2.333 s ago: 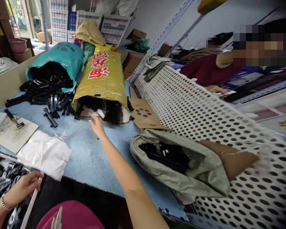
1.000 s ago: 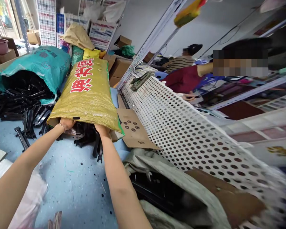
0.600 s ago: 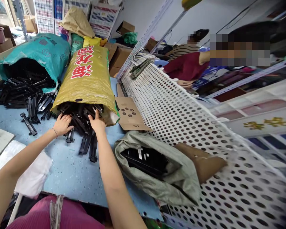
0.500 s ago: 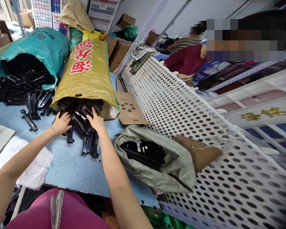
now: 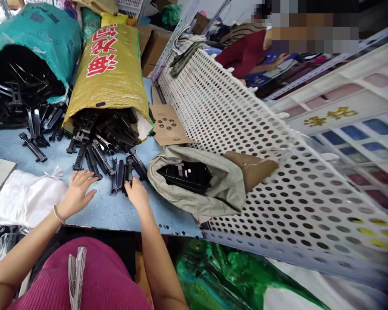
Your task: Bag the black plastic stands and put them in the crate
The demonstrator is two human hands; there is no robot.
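Observation:
A yellow sack (image 5: 116, 73) lies on the blue table with black plastic parts (image 5: 98, 159) spilling from its mouth. My left hand (image 5: 76, 193) is just in front of these parts, fingers spread, holding nothing. At the right end of the spill, my right hand (image 5: 136, 192) has its fingertips at the near end of an upright-lying black part (image 5: 128, 171); whether it grips that part is hard to tell. To the right, a grey-green bag (image 5: 197, 202) lies open with black pieces inside.
A teal sack (image 5: 48, 38) of black parts lies at the left, above a white bag (image 5: 26, 198). Cardboard (image 5: 170, 125) and a white perforated panel (image 5: 233, 116) border the right. A person (image 5: 242, 51) is beyond the panel.
Both hands have drawn back from the yellow sack's mouth towards me. More black parts lie spread in front of the sack. The view has tilted downwards.

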